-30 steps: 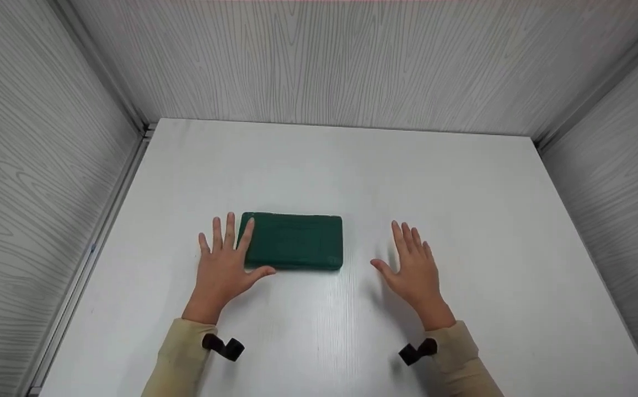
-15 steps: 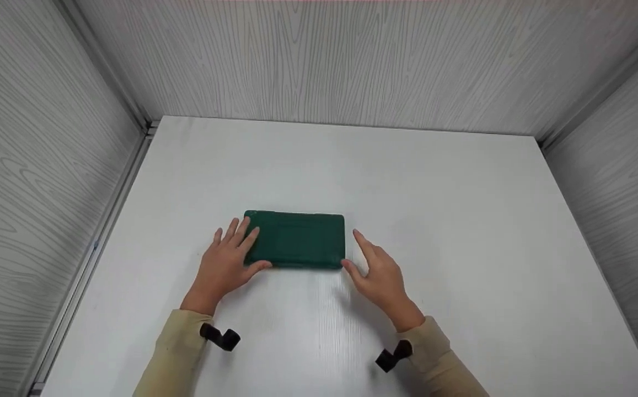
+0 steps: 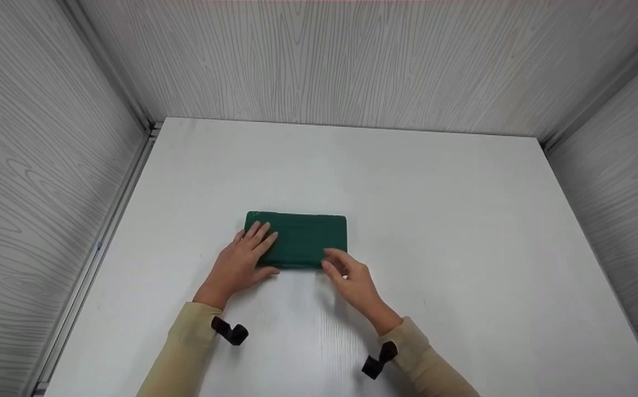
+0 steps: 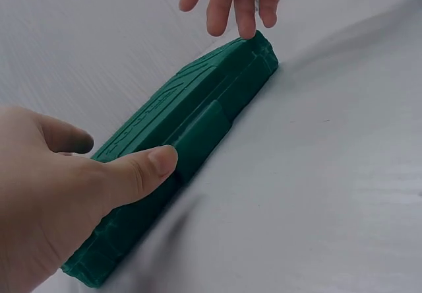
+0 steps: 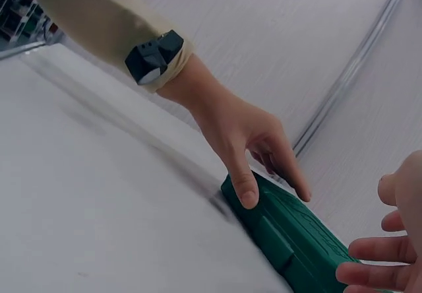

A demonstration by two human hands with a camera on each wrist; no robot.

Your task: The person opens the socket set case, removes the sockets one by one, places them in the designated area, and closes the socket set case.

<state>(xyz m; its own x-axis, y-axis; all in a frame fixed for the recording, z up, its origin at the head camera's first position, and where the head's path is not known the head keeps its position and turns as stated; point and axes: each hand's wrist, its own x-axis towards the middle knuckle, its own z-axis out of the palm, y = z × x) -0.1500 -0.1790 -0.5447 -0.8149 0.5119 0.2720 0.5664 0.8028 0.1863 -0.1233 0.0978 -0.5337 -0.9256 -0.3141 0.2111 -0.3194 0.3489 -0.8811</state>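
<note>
"So, what is lying between your hands?"

"You have a flat green case [image 3: 303,242], closed, its rectangular lid marked with raised lines and a tab [image 4: 206,134] on the front side. It lies on the counter [image 3: 440,193], a little left of the middle."

"And around you?"

"At your left stands a pale left wall [image 3: 37,165] with grey wood grain; your white counter runs to a matching back wall [image 3: 341,60], and the right wall [image 3: 633,165] is patterned alike."

"How are your hands placed?"

"Your left hand [image 3: 236,266] lies over the case's left end, fingers spread on the lid, thumb [image 4: 142,173] against the front side. Your right hand [image 3: 356,285] is at the near right corner, thumb and forefinger bent with a narrow gap between; whether either touches the case, I cannot tell. Tan sleeves [image 3: 181,353] cover both your forearms."
</note>
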